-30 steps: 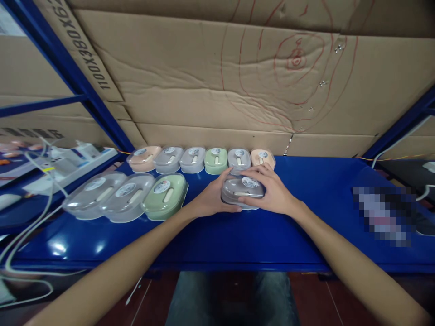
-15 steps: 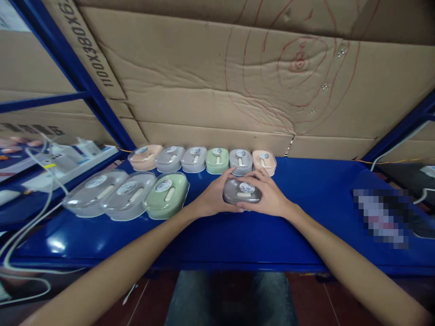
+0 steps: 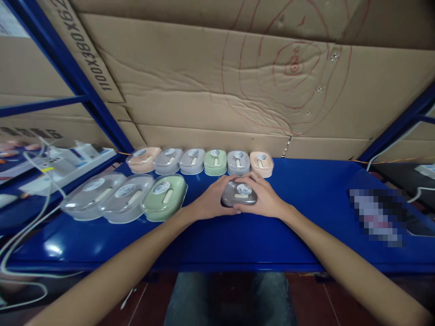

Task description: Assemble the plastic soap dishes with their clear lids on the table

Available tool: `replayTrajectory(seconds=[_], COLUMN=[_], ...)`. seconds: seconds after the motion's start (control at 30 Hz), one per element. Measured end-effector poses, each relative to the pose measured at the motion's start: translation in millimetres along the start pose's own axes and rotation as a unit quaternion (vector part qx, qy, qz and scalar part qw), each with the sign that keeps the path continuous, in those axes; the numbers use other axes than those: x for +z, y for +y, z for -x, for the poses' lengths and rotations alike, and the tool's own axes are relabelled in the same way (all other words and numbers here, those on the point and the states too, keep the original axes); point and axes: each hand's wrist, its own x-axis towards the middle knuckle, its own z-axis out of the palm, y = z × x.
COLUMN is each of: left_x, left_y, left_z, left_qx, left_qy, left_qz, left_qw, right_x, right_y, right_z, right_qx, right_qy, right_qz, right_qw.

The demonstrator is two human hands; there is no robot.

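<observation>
OK, head view: both hands clamp a grey lidded box (image 3: 239,195), rounded glossy plastic with a round sticker on its lid, at frame centre on the glossy blue metal shelf (image 3: 306,226). Left hand (image 3: 211,203) has its fingers curled against the box's left end; right hand (image 3: 263,199) has its fingers closed over the right end. Behind it runs a row of six small pastel boxes (image 3: 215,161); three larger ones (image 3: 163,195) lie at centre left. Creased cardboard (image 3: 190,90) backs the shelf.

Hands (image 3: 238,203) hide the grey box's (image 3: 239,194) sides; pixelated patch (image 3: 375,216) unreadable
</observation>
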Motion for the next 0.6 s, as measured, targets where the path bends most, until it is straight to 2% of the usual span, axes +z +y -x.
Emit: replayTrajectory(seconds=[0.17,0.3,0.47,0.6], left_x=[2.3,3.2,1.0,1.5], left_y=[-3,-3,1,2], left_z=[5,10,13,14], left_qx=[-0.01,-0.027,-0.018,-0.026], left_qy=[0.015,0.025,0.028,0.049], left_qz=[-0.05,-0.099,-0.129,-0.157], left_qw=[0.999,0.994,0.991,0.986], right_x=[7,8,14,20], right_y=[0,3,12,15], right_z=[1,0,-5,-9], right_qx=[0.023,0.028,0.025,0.052], right_qy=[0.034,0.031,0.053,0.062], right_qz=[-0.055,-0.106,-0.158,-0.179], right_qw=[0.998,0.994,0.986,0.98])
